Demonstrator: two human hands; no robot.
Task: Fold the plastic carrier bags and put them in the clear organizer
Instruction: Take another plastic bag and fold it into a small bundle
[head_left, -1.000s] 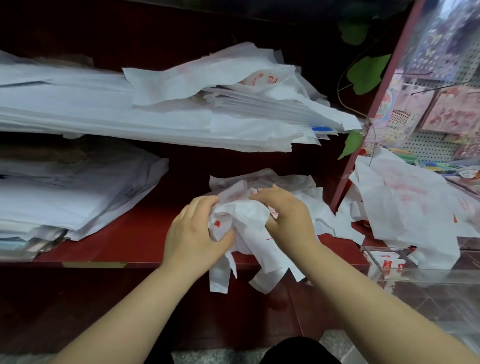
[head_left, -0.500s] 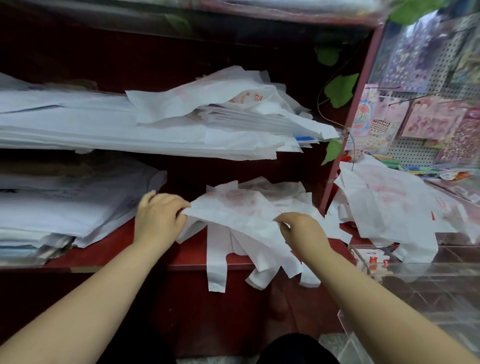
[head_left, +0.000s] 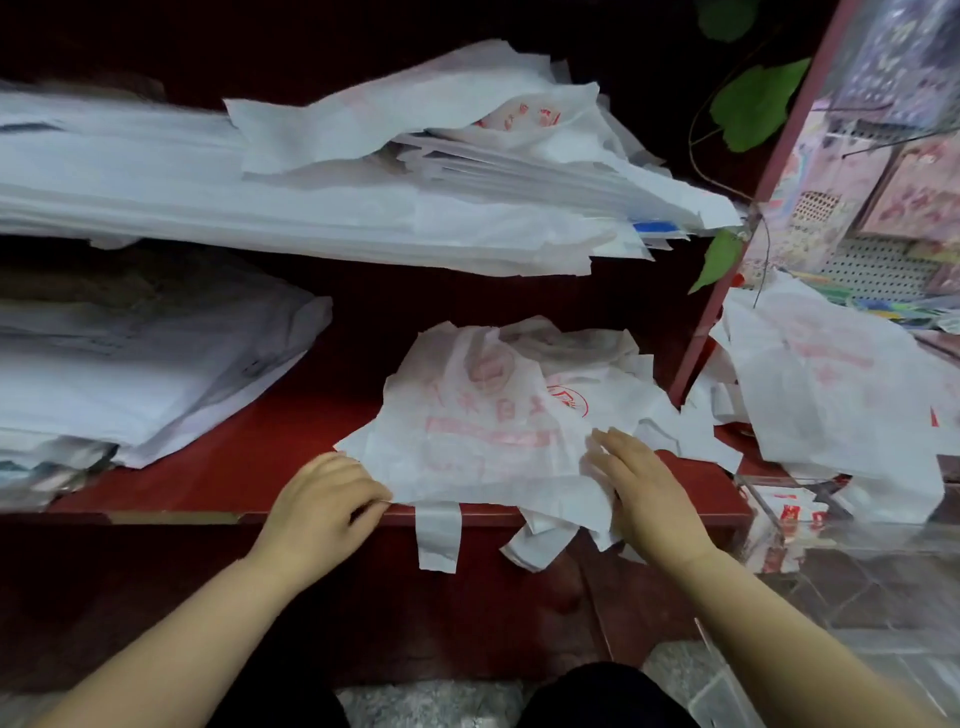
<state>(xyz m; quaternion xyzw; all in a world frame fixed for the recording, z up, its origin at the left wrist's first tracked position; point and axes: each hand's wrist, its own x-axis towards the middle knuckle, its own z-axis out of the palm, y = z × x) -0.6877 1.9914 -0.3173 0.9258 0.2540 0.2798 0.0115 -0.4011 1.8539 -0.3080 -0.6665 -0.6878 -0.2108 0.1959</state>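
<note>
A white carrier bag with red print (head_left: 483, 431) lies spread on the red shelf (head_left: 249, 462), on top of other crumpled bags. Its handles hang over the shelf's front edge. My left hand (head_left: 324, 499) pinches the bag's lower left corner between thumb and fingers. With fingers straight, my right hand (head_left: 644, 493) lies flat on the bag's right side. The clear organizer (head_left: 852, 566) stands at the lower right, with red-printed bags showing through its wall.
Tall stacks of white bags (head_left: 322, 182) fill the upper shelf and the left of the lower shelf (head_left: 130, 374). More loose bags (head_left: 831, 384) lie right of the red upright post (head_left: 748, 223). Green leaves hang by the post.
The bunched bag has been pulled open and laid flat on the shelf. My right hand went from gripping it to lying flat on it. My left hand moved to the lower left corner.
</note>
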